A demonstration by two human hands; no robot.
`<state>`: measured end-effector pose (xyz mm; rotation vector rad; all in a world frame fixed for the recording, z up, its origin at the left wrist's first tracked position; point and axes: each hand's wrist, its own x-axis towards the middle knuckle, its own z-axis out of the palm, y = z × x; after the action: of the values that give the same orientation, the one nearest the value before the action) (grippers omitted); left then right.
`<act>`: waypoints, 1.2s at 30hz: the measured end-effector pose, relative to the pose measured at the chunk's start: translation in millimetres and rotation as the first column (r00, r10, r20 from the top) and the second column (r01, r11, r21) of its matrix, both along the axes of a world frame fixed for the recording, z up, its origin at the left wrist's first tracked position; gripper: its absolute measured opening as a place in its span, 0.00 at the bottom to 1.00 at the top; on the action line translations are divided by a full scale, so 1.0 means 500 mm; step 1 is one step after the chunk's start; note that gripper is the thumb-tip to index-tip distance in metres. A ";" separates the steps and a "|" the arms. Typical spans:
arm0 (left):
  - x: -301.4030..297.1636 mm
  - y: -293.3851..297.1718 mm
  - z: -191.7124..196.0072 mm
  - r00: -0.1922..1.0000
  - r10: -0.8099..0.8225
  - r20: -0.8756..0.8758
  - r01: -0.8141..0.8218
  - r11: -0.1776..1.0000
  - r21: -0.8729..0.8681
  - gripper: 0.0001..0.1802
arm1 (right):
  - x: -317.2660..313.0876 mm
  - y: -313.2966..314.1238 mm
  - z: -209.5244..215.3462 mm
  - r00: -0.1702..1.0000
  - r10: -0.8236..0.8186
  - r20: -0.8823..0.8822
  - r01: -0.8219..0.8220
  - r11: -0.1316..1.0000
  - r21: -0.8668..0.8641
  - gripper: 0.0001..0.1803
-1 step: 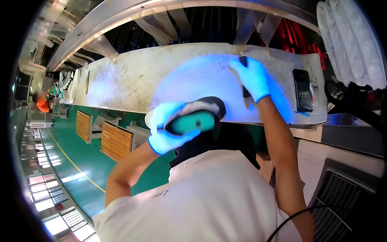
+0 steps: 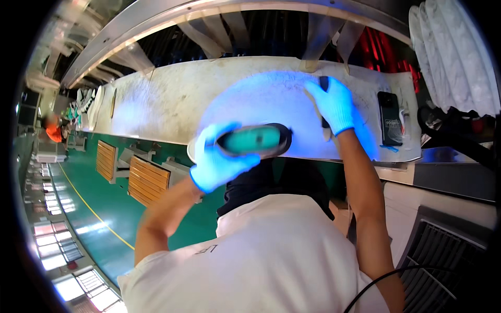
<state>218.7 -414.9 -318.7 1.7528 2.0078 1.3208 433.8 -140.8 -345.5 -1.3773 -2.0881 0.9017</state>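
My left hand [image 2: 219, 159], in a white glove lit blue, is closed round a dark shoe [image 2: 284, 140] at the near edge of the bench. The shoe lies lengthwise from left to right, and its teal face [image 2: 250, 140], with a small dark square in it, is turned up. Farther right, my gloved right hand [image 2: 334, 104] is closed on a long narrow piece [image 2: 324, 83], dark on one side and tan on the other. It may be a shoe sole, but the fingers cover its middle. Blue light falls on the bench top [image 2: 177, 99] around both hands.
A black phone [image 2: 389, 117] lies at the bench's right end beside a small clear packet. Several shoes [image 2: 86, 104] stand at the far left end, near a person in orange [image 2: 54, 130]. A metal frame [image 2: 209, 15] with hanging strips spans the back. A white ribbed hose [image 2: 451, 57] hangs right.
The shoe in my left hand has rolled so that its teal face points up more squarely. My right hand has shifted slightly to the right with the narrow piece.
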 end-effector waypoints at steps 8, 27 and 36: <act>-0.094 0.175 0.139 0.997 -0.023 -0.067 -0.013 0.868 -0.496 0.62 | 0.115 0.023 -0.075 0.932 -0.284 0.224 0.208 0.928 0.309 0.36; -0.128 0.167 0.122 0.943 -0.106 -0.315 -0.083 0.843 -0.532 0.54 | 0.013 -0.190 -0.032 0.927 0.247 -0.281 -0.199 0.962 0.189 0.12; -0.126 0.150 0.118 0.930 -0.051 -0.364 -0.146 0.858 -0.492 0.53 | 0.063 -0.134 -0.008 0.919 0.336 0.208 -0.369 0.917 0.150 0.24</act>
<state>155.6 -339.9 -259.8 1.7711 2.3186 0.3948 465.4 -207.9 -349.7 -1.0317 -2.5438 0.7120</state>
